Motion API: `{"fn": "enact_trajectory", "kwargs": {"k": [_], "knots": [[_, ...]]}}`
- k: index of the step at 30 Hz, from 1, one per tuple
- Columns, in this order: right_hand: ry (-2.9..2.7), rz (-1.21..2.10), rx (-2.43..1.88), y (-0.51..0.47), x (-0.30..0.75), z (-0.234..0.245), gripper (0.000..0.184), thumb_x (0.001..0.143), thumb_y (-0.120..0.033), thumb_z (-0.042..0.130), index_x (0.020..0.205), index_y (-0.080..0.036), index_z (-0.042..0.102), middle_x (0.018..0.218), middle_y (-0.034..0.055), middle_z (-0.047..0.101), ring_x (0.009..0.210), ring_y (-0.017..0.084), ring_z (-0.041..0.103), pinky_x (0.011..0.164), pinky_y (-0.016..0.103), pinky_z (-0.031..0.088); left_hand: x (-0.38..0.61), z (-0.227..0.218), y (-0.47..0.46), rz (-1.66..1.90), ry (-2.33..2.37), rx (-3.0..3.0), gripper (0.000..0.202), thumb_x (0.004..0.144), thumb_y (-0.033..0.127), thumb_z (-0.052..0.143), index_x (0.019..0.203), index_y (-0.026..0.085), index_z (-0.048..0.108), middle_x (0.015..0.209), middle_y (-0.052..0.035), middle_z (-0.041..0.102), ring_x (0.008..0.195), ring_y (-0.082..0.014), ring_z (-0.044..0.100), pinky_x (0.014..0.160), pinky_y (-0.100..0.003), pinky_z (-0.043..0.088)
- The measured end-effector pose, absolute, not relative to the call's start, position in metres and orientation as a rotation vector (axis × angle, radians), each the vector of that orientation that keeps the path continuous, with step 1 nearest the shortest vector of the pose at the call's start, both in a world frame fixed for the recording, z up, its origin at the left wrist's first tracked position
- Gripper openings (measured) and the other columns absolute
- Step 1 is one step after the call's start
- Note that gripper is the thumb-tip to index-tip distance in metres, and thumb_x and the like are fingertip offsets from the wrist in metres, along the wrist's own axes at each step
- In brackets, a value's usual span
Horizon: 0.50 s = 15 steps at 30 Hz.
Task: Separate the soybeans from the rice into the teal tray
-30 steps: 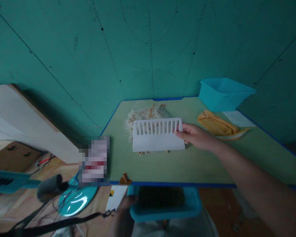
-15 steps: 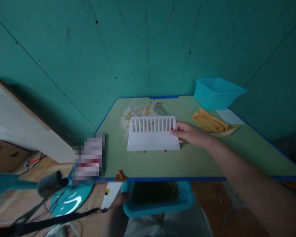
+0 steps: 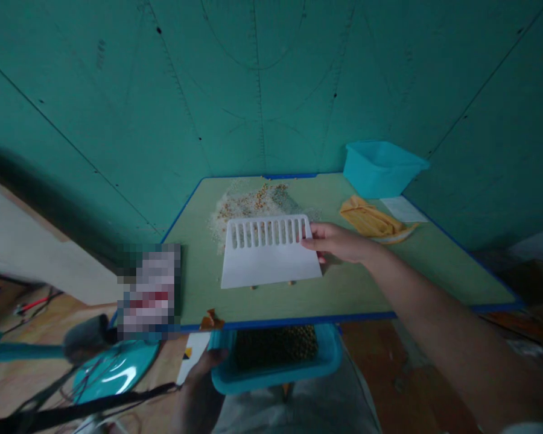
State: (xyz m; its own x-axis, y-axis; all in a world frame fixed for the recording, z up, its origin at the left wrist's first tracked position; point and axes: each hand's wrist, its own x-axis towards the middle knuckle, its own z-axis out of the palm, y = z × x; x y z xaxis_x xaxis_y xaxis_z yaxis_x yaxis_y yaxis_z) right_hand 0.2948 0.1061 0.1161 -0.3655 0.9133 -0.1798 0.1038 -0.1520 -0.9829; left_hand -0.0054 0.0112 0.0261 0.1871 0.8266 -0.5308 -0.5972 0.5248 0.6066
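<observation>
My right hand grips the right end of a white slotted plastic panel, thumb on its front face and fingers behind. The panel stands tilted on the pale green table, its row of slots along the top. Behind it spreads a heap of white grains mixed with brown and orange pellets, partly visible through the slots. A couple of loose pellets lie in front of its lower edge. Below the table edge, my left hand, dim and blurred, holds the left rim of a blue tub of dark pellets.
A blue bin stands at the table's back right, beside a yellow cloth and white paper. A brown scrap sits on the front edge. At the left are a pixelated object, a blue round lid and a dark strap.
My right hand has drawn the white panel slightly toward the table's front edge, and its left side now dips a little. The camera view has shifted slightly. My left hand stays at the tub.
</observation>
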Motion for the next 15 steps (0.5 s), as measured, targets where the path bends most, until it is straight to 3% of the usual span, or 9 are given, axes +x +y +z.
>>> {"fn": "enact_trajectory", "kwargs": {"k": [8,15], "knots": [[-1.533,1.755,-1.165,0.097,0.296,0.124,0.026,0.067,-0.018,0.07,0.087,-0.018,0.054,0.075,-0.0041,0.063,0.056,0.009,0.059,0.044,0.019,0.049,-0.007,0.043,0.013,1.052,0.894,0.244,0.055,0.071,0.011,0.066,0.119,0.037,0.067,0.096,0.0038,0.083,0.107,-0.0327,0.067,0.1,-0.045,0.047],[-1.71,1.86,-1.105,0.084,0.292,0.133,0.018,0.067,-0.017,0.069,0.084,-0.017,0.062,0.076,-0.0034,0.064,0.06,0.01,0.061,0.048,0.02,0.051,-0.005,0.048,0.018,0.99,0.93,0.267,0.043,0.063,0.01,0.068,0.102,0.028,0.077,0.089,-0.0009,0.083,0.099,-0.0354,0.071,0.097,-0.048,0.049]]}}
